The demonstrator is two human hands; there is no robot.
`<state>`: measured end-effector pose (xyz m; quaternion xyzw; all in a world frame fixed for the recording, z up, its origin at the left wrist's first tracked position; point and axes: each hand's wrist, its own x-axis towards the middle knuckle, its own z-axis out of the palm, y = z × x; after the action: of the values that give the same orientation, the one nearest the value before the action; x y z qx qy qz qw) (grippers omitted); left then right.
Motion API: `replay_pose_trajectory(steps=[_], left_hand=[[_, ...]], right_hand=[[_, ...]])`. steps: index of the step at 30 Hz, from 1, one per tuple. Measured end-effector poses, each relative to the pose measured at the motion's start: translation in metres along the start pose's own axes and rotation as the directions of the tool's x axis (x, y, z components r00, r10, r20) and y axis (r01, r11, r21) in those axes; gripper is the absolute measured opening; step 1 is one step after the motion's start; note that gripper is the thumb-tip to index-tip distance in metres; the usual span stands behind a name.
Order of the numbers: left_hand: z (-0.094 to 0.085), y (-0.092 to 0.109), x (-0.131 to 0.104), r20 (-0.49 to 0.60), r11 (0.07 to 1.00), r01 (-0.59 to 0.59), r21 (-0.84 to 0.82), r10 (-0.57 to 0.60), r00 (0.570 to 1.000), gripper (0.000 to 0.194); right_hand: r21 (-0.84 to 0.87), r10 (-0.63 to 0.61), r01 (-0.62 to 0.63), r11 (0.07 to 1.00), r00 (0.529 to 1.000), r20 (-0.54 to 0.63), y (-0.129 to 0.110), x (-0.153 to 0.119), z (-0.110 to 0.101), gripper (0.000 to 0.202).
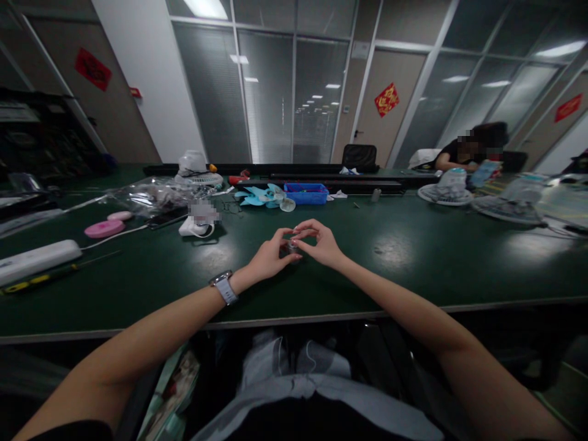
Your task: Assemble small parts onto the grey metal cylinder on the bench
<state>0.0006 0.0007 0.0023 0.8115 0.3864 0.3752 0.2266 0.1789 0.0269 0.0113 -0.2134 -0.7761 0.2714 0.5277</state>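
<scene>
"Where's the small metal part?"
"Frame center, over the green worktop, gripped in the left hand's fingers; right hand adjoining, its grip unclear."

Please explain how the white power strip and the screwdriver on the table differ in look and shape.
The power strip is plain white, but the screwdriver has a yellow and black handle. The power strip is thick and block-like, while the screwdriver is slim, with a thin shaft. The screwdriver lies nearer to the front edge of the table than the power strip. Both lie at the left side, slanting in a similar direction.
</scene>
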Motion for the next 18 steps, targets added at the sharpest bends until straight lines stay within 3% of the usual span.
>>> replay_pose_trajectory(steps=[6, 8, 11, 14, 18], left_hand=[[-0.001, 0.002, 0.000, 0.002, 1.000, 0.022, 0.016, -0.022, 1.000, 0.058], [-0.001, 0.003, -0.001, -0.004, 0.999, 0.026, 0.021, -0.026, 1.000, 0.059], [-0.001, 0.003, -0.001, -0.010, 0.999, 0.032, 0.012, -0.032, 0.999, 0.060], [-0.001, 0.003, -0.001, -0.007, 0.999, 0.032, 0.006, -0.032, 0.999, 0.060], [-0.001, 0.002, -0.001, -0.013, 1.000, 0.025, -0.002, -0.025, 1.000, 0.059]], right_hand=[[-0.019, -0.021, 0.018, 1.000, 0.991, -0.131, 0.005, 0.004, -0.017, 0.024], [-0.035, 0.017, -0.022, 0.999, 0.993, -0.121, 0.010, 0.002, -0.029, 0.026], [-0.042, 0.164, -0.161, 0.986, 0.982, 0.091, 0.019, -0.006, -0.043, 0.037], [-0.036, 0.269, -0.272, 0.962, 0.906, 0.328, 0.027, -0.011, -0.051, 0.045], [-0.034, 0.294, -0.309, 0.950, 0.858, 0.420, 0.029, -0.011, -0.053, 0.057]])
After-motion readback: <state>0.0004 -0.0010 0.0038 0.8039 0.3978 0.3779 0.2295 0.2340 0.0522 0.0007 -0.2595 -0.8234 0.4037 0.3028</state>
